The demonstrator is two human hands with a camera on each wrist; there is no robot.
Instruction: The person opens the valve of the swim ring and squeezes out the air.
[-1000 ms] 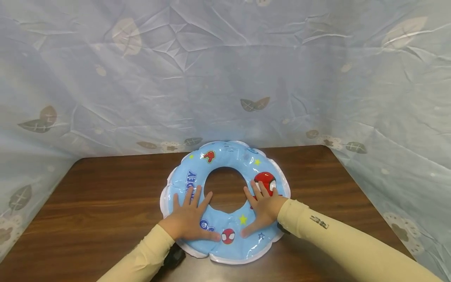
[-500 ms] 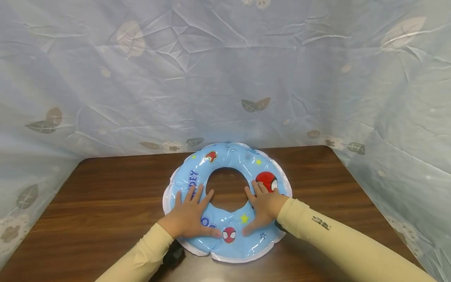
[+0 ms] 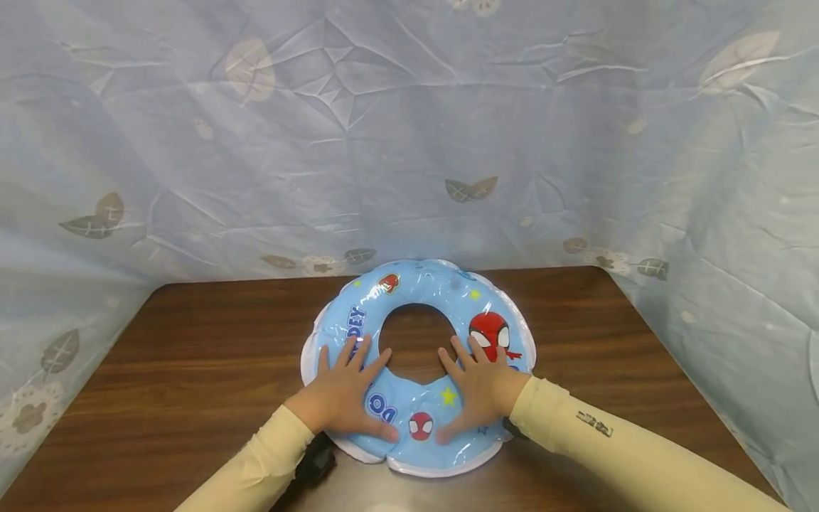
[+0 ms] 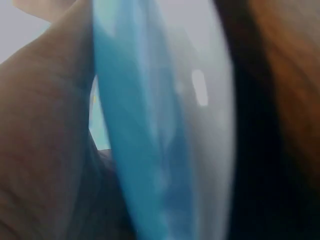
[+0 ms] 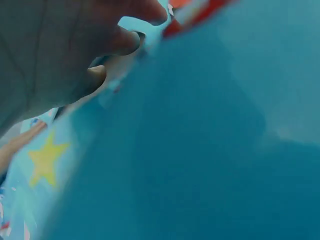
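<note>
A light blue inflatable swim ring point(image 3: 419, 281) with white scalloped edges, yellow stars and red masked-face prints lies on the wooden table. My left hand point(image 3: 339, 400) rests with fingers spread on its near left part, the thumb pointing toward the small red face print. On the near right part, my right hand point(image 3: 481, 391) presses down, its fingers splayed below the large red face. In the left wrist view the ring's side point(image 4: 145, 120) fills the middle, beside the hand. The right wrist view shows the ring's blue surface point(image 5: 200, 140) close below curved fingertips point(image 5: 97, 75).
Brown wooden table point(image 3: 211, 355) extends on both sides of the ring. A pale blue leaf-print sheet point(image 3: 397, 142) hangs behind the table and along its sides. The ring's far edge lies close to the sheet. Both forearms wear cream sleeves point(image 3: 614, 434).
My right hand has slid slightly toward me on the ring, uncovering more of the large red face print. My left hand stays almost in place. The head view has shifted slightly.
</note>
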